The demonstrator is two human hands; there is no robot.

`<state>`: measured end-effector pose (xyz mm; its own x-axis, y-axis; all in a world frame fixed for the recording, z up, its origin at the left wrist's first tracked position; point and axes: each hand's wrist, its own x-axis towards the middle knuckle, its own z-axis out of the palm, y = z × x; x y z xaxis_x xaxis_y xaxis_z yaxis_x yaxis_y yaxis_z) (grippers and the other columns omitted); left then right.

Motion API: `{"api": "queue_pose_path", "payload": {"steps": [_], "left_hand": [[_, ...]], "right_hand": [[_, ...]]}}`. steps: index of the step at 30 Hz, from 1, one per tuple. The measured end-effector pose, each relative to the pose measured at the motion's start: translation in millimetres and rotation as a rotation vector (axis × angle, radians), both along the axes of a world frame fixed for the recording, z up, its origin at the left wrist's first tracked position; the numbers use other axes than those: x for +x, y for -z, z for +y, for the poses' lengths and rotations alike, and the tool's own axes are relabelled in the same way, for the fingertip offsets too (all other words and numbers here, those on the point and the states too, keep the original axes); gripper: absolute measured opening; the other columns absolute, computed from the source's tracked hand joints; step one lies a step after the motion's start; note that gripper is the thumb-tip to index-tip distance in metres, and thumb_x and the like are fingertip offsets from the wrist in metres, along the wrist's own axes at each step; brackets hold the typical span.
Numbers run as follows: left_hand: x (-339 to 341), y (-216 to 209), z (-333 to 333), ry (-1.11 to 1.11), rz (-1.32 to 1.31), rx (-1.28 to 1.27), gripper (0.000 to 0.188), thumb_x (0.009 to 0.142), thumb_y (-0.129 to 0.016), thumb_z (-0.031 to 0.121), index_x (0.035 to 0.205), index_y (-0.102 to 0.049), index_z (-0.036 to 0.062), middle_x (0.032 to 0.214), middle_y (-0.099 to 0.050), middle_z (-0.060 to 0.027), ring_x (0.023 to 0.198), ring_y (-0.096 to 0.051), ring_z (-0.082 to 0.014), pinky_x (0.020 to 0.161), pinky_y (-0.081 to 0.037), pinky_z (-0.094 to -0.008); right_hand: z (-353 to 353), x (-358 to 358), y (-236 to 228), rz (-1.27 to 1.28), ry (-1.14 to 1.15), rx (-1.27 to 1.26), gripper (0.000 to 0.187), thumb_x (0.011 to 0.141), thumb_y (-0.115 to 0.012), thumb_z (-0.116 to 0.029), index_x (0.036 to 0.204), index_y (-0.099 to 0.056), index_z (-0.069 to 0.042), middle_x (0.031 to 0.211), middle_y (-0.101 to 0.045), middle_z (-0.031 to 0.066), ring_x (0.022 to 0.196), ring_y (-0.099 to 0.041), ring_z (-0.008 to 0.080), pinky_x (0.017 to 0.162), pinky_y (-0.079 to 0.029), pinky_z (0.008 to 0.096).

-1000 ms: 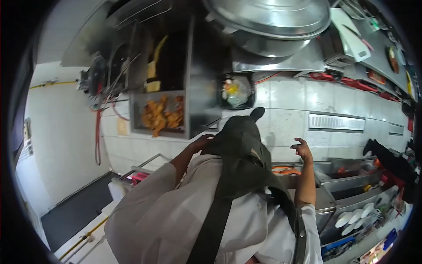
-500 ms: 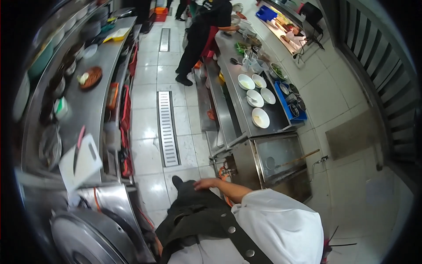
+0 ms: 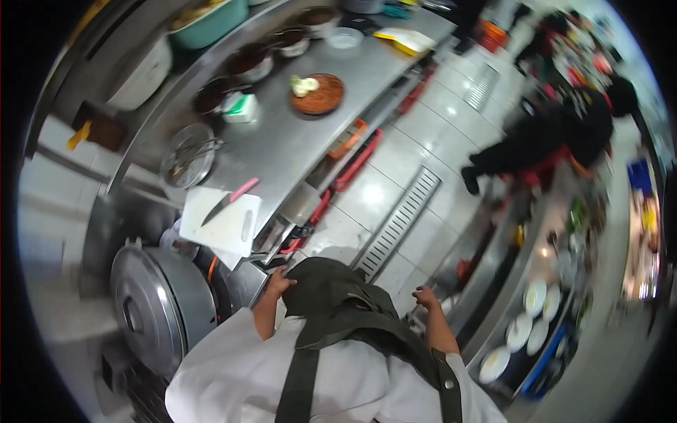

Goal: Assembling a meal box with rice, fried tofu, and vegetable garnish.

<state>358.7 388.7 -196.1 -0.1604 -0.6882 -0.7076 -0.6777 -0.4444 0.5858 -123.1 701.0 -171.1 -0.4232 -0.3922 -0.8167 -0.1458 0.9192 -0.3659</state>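
My left hand (image 3: 280, 282) lies on the edge of the dark soft cloth cap (image 3: 331, 289) that sits on my head, just above my white cotton jacket (image 3: 338, 381). I cannot tell if the fingers pinch the cloth or only rest on it, because they are hidden against it. My right hand (image 3: 427, 296) is lifted beside the cap, not touching it, with the fingers loosely spread and holding nothing.

As I judge it, the cap is already on and looks wrinkled at the top. The dark apron strap (image 3: 300, 384) already crosses my shoulders. What remains seems small, only the fit of the cap.

The white rectangular plastic cutting board (image 3: 222, 225) lies flat near my left hand, with 1 knife with a pink handle (image 3: 229, 201) across it, untouched. Beside it stands the large round steel pot with a shiny domed lid (image 3: 151, 303). The long brushed steel counter (image 3: 296, 141) carries a round wire strainer (image 3: 187, 162) and a brown round plate (image 3: 319, 94). The floor has glossy pale tiles and a ribbed metal drain grate (image 3: 398, 222).
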Motion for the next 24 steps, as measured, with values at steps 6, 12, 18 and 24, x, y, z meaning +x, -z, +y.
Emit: {"api": "queue_pose_path", "payload": {"steps": [6,12,18,24], "left_hand": [[-95.0,9.0,-37.8,0.262,-0.242,-0.093,0.064,0.059,-0.084,0.022,0.115,-0.057,0.003,0.097,-0.066,-0.0172,0.094,-0.064,-0.0259,0.084,-0.051,-0.035],[-238.2,36.2,-149.8,-0.224,0.302,0.428,0.047,0.09,-0.053,0.043,0.112,-0.058,0.0022,0.095,-0.057,-0.0089,0.08,-0.056,-0.0179,0.065,-0.047,-0.0428],[-462.1,-120.7,-276.7,0.368,0.501,0.463,0.063,0.085,-0.065,0.04,0.135,-0.043,0.0076,0.119,-0.057,-0.0109,0.11,-0.053,-0.0152,0.087,-0.043,-0.0289],[-618.5,-189.9,-360.7,0.524,0.645,0.087,0.049,0.086,-0.067,0.023,0.128,-0.049,0.0051,0.091,-0.065,-0.0073,0.083,-0.063,-0.0117,0.064,-0.043,-0.0223]], "right_hand": [[-156.9,-124.1,-26.9,-0.173,0.374,-0.238,0.046,0.08,-0.06,-0.011,0.123,-0.05,0.004,0.087,-0.064,0.0146,0.06,-0.063,0.0185,0.051,-0.048,0.0293],[-240.4,-171.2,-35.1,-0.298,0.146,-0.154,0.051,0.084,-0.063,-0.024,0.129,-0.048,-0.004,0.112,-0.061,0.0121,0.099,-0.06,0.0197,0.069,-0.049,0.0362],[-302.2,-220.3,-85.6,-0.476,0.467,-0.302,0.06,0.087,-0.063,-0.037,0.133,-0.047,-0.002,0.13,-0.052,0.0138,0.124,-0.045,0.0215,0.102,-0.035,0.0315],[-445.7,-376.8,-35.8,-0.071,0.105,-0.504,0.041,0.089,-0.058,-0.02,0.124,-0.051,0.0,0.089,-0.063,0.0063,0.069,-0.061,0.0138,0.057,-0.045,0.0256]]}}
